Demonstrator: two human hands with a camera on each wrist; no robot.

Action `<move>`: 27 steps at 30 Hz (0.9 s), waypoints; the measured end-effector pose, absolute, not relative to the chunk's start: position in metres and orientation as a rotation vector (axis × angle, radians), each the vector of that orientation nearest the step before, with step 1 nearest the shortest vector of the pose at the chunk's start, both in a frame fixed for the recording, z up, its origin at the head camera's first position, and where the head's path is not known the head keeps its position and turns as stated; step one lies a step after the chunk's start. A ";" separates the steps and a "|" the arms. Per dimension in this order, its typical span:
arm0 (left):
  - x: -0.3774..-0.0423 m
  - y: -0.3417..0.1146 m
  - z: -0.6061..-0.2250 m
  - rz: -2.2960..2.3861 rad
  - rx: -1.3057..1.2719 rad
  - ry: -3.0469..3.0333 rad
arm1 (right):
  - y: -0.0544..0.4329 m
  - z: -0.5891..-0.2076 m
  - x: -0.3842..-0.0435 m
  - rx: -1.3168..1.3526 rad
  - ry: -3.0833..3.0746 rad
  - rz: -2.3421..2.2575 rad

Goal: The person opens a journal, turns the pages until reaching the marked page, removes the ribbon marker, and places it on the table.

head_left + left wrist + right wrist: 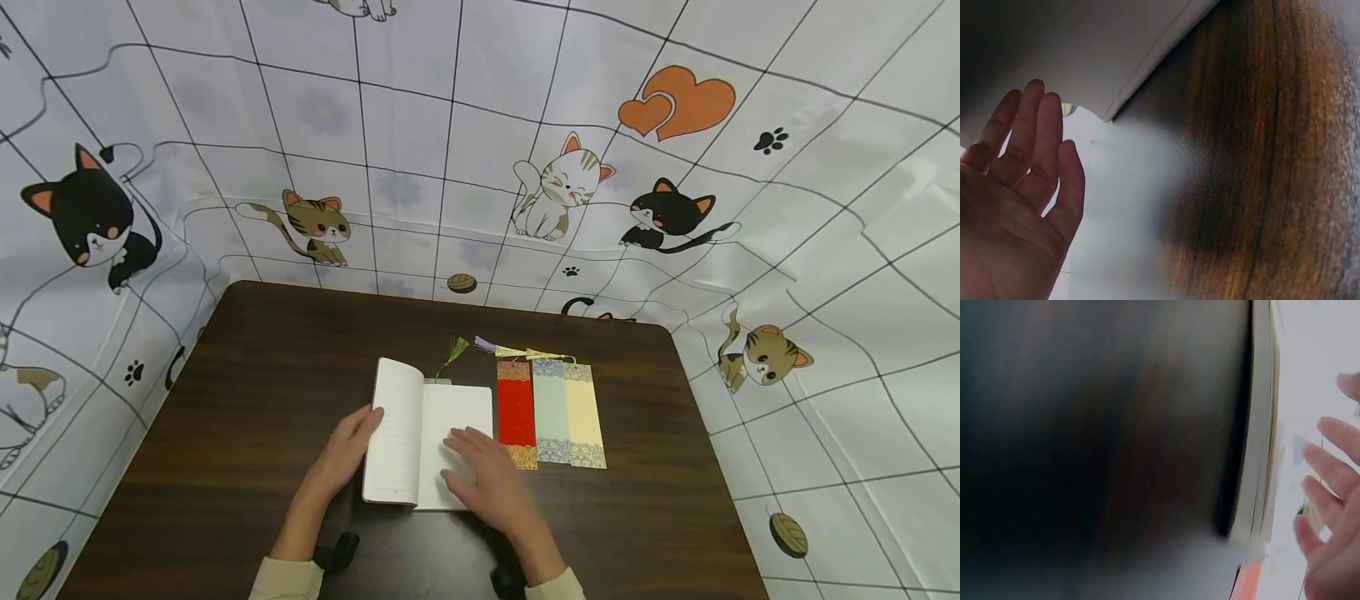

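Note:
An open notebook (pixel 457 408) lies on the dark table, its left-hand pages raised. My left hand (pixel 343 450) holds the raised side at its left edge, thumb over the page edge and fingers behind. In the left wrist view those fingers (pixel 1019 147) reach straight along the cover's underside. My right hand (pixel 491 483) is over the right page with fingers spread; whether it touches the paper I cannot tell. Right of the notebook lie a red bookmark (pixel 516 412), a pale green bookmark (pixel 551 408) and a cream bookmark (pixel 585 408).
Behind the notebook's top edge a green tassel (pixel 455 348) sticks out, with a small strip below it. Purple and yellow tassels (pixel 517 351) lie above the bookmarks. The dark wooden table (pixel 652 500) is bordered by a cat-print sheet (pixel 405 117) at the back and sides.

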State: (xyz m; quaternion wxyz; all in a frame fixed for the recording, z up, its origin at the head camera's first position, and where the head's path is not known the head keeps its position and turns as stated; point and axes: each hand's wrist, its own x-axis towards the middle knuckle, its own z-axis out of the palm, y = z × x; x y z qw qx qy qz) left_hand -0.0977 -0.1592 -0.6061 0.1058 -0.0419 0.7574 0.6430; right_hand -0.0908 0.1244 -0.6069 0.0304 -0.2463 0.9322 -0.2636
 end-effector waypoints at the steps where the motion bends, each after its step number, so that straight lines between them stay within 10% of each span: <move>1: -0.098 -0.159 -0.606 1.896 -0.116 2.231 | 0.119 -0.607 -0.088 -0.798 2.839 -0.730; 27: -0.098 -0.161 -0.607 1.885 -0.134 2.244 | 0.111 -0.603 -0.079 -0.914 2.680 -0.411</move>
